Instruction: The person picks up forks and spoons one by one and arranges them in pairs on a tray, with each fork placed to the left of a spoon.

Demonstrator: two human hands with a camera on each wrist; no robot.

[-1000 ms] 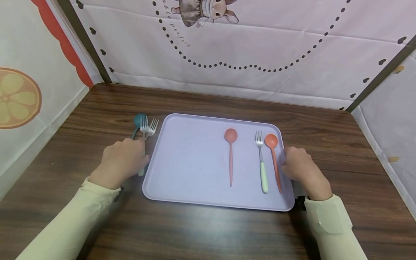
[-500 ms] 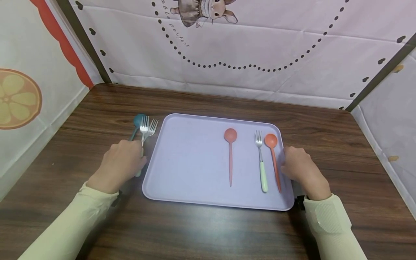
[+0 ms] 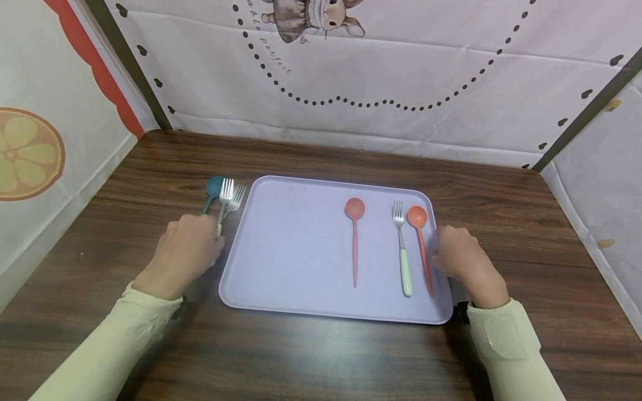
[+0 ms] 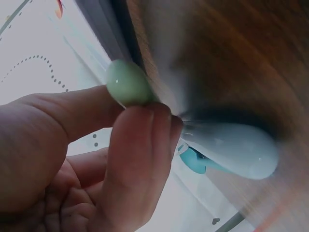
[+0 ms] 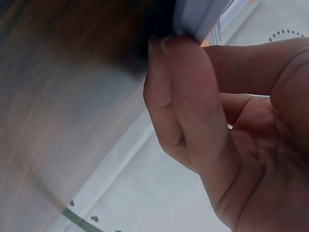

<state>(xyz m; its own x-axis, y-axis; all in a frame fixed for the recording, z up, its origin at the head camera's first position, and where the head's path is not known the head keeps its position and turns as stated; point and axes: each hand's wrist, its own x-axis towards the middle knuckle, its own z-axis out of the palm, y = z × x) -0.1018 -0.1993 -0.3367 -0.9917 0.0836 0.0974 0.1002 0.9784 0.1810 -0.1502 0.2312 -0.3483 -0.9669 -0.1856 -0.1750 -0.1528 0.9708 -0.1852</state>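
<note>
Beside the tray's left edge, my left hand (image 3: 188, 250) pinches a fork (image 3: 227, 190) by its green handle (image 4: 128, 84) between thumb and fingers. A second fork (image 3: 237, 196) lies just beneath and to the right; in the left wrist view a pale handle (image 4: 236, 150) rests on the table by my fingertips. Left of the forks is a teal spoon (image 3: 214, 186), its handle mostly hidden by the hand. At the other side, my right hand (image 3: 463, 262) grips the right rim of the lilac tray (image 3: 291, 245), thumb inside and fingers outside.
On the tray's right half lie a pink spoon (image 3: 355, 209), a fork with a light green handle (image 3: 405, 273) and an orange spoon (image 3: 417, 217), side by side. Patterned cloth walls (image 3: 401, 67) border the brown wooden table (image 3: 301, 362) at the back and sides.
The fork in my left hand has been raised and its head has shifted slightly right; its handle end is now largely hidden by the hand. My right hand keeps its grip on the tray.
</note>
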